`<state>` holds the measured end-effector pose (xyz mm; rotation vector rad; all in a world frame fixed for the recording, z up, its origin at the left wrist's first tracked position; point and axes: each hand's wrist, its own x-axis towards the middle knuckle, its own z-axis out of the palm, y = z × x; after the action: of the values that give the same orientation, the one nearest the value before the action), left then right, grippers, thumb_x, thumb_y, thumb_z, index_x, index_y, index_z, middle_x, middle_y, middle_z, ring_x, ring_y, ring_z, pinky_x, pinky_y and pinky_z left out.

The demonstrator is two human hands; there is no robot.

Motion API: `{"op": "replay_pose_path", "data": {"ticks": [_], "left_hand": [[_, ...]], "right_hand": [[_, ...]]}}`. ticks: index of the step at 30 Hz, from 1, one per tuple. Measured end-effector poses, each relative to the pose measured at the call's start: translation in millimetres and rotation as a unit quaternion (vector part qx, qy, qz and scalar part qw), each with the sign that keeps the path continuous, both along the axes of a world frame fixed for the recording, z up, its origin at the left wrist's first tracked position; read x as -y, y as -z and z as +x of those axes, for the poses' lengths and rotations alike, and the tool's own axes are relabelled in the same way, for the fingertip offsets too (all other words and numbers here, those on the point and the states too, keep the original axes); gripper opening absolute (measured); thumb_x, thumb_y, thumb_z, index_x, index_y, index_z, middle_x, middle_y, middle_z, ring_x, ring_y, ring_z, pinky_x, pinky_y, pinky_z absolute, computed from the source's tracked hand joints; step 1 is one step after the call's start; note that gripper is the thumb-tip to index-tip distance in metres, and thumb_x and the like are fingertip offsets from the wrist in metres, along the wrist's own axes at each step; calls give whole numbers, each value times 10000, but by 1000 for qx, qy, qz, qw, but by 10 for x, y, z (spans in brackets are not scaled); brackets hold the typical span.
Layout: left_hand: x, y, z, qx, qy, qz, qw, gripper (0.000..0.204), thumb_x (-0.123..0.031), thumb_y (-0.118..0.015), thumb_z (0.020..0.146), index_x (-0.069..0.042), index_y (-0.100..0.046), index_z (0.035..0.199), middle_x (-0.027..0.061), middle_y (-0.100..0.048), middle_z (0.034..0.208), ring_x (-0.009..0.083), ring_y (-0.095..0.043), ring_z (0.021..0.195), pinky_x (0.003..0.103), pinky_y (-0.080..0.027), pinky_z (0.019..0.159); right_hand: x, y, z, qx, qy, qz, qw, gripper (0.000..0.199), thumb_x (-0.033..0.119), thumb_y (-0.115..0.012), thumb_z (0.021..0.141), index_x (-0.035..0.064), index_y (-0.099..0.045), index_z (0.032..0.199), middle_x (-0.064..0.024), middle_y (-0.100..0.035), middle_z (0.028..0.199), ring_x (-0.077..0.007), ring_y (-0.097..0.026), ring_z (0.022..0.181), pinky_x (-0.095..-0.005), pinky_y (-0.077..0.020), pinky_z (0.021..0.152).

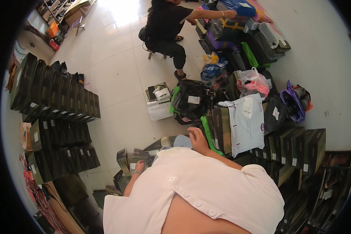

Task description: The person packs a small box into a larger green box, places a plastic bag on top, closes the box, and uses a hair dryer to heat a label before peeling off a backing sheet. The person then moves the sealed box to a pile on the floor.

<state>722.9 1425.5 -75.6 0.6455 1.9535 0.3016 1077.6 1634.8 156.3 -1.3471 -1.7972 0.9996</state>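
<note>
My left hand reaches down to a dark shoe box with a white label, one of several low boxes on the floor by my legs. Its fingers are curled against the box, and I cannot see whether they grip it. My right hand rests with its fingers apart on my knee in light blue trousers. It holds nothing. Just to its right stand a dark olive box and a strip of green bag. My white shirt hides what lies below.
Rows of dark boxes are stacked on the left, with more on the right. A grey mailer bag, black bags and coloured plastic bags lie ahead. Another person in black sits on a stool, reaching into a parcel pile.
</note>
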Motion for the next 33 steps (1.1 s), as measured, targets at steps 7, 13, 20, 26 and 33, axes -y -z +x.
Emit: {"op": "replay_pose_path", "data": {"ticks": [7,13,20,26,33], "left_hand": [[803,96,-57,-28,26,-91,995,359,-175,-491,825,-5,-656,1095,222,-645,1102,350,-608,1051,408,-469,911],[1168,243,69,-42,55,-119,990,352,-184,-494,822,-4,-666,1071,230,-642,1096,361,-608,1045,421,-471,908],[820,134,33,-78,80,-99,989,346,-195,-497,820,-2,-678,1044,239,-639,1089,375,-608,1037,436,-474,905],[109,-592,134,-90,-124,32,988,350,-166,-486,833,-24,-662,1100,209,-635,1131,344,-590,1078,403,-449,948],[497,-291,658,-86,-116,29,989,344,-144,-493,799,-19,-665,1070,193,-665,1067,337,-607,1054,388,-460,928]], "right_hand": [[-227,163,-1,-11,-26,-48,998,233,53,-528,904,57,-556,1135,-119,-542,1135,-244,-576,883,-312,-474,774],[-503,375,-125,-28,-54,18,998,206,22,-518,889,34,-571,1087,-155,-554,1115,-318,-577,977,-347,-466,848],[-202,312,167,23,8,56,998,211,43,-530,891,35,-593,1093,-139,-566,1107,-281,-573,1003,-339,-478,835],[88,360,463,-29,35,-78,996,207,51,-535,902,36,-589,1101,-117,-560,1082,-222,-605,883,-302,-489,772],[-228,177,572,-68,-39,-64,995,224,24,-508,913,17,-571,1128,-121,-551,1120,-199,-623,914,-291,-494,805]]}}
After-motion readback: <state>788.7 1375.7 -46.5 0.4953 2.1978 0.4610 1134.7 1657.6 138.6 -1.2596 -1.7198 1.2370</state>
